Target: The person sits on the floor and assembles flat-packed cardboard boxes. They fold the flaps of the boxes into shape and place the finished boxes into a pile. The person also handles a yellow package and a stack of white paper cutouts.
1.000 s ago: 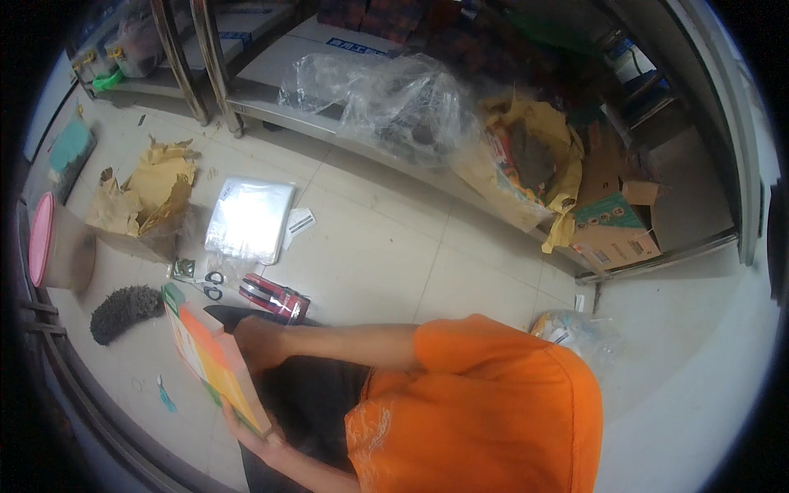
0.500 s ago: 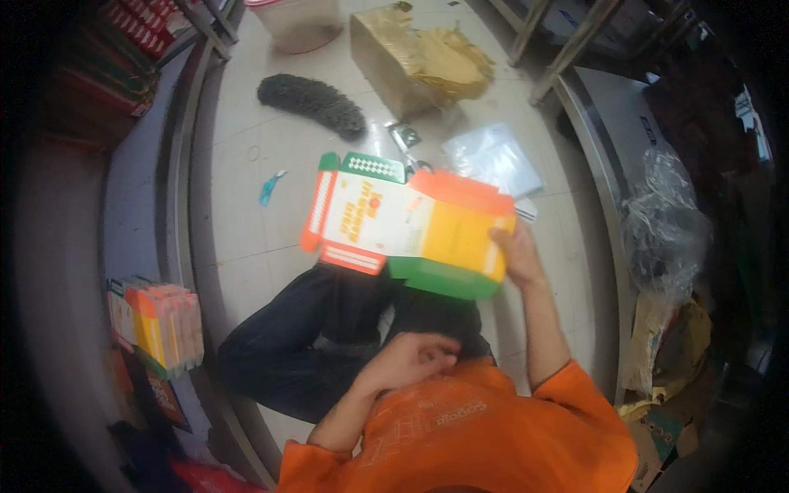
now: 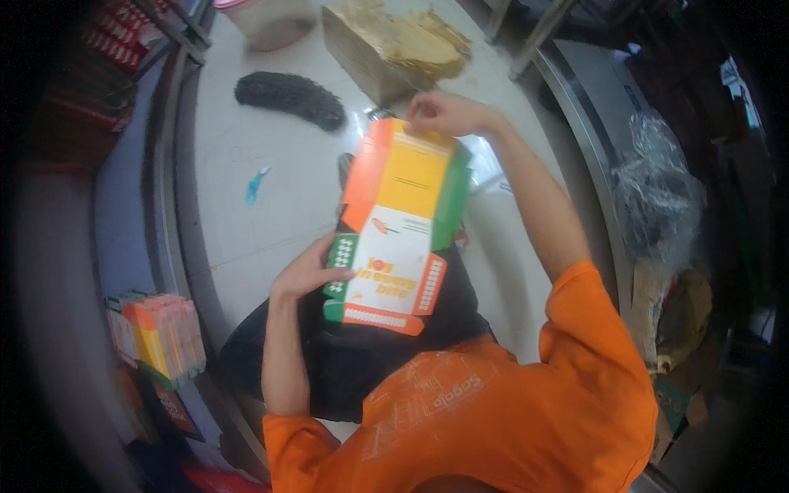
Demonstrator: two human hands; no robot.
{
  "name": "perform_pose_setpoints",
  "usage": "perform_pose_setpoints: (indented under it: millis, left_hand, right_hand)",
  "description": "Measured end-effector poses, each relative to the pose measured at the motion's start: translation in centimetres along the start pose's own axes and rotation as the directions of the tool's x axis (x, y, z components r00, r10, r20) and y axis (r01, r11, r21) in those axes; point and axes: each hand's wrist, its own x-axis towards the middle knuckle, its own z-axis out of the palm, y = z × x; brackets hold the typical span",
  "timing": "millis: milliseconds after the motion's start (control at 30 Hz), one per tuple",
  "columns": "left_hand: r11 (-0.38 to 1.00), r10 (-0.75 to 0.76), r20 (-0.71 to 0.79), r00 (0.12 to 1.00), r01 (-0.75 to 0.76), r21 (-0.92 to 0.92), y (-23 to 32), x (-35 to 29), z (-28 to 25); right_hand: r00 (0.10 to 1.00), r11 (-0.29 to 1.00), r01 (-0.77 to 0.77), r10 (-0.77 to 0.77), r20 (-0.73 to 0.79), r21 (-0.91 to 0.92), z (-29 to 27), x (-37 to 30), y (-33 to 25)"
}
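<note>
Right fingers (image 3: 422, 113) pinching smooth cardboard blank (image 3: 396, 246); left fingers (image 3: 338, 274) pinching green flap (image 3: 344, 249); shaggy roll (image 3: 289, 98) lying beyond left fingers.

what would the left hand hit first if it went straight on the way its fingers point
The left hand would likely meet the unfolded carton first: its fingers overlap the green flap, with the white panel straight ahead. Depth is unclear, so it might slide over instead.
</note>
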Motion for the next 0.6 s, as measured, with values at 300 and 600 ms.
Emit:
perform_pose_setpoints:
  millis: [300, 600]
  left_hand:
    - [0.87, -0.23, -0.29, 0.929, 0.062, -0.489, -8.4, -7.1, 4.1]
    - [0.742, -0.027, -0.317, 0.948, -0.193, -0.641, -5.8, -2.4, 5.4]
  right_hand:
    - [0.72, 0.854, -0.332, 0.504, -0.477, 0.402, 20.5, -13.2, 10.4]
    - [0.835, 0.388, -0.098, 0.534, -0.136, 0.917, 22.2, -12.2, 11.3]
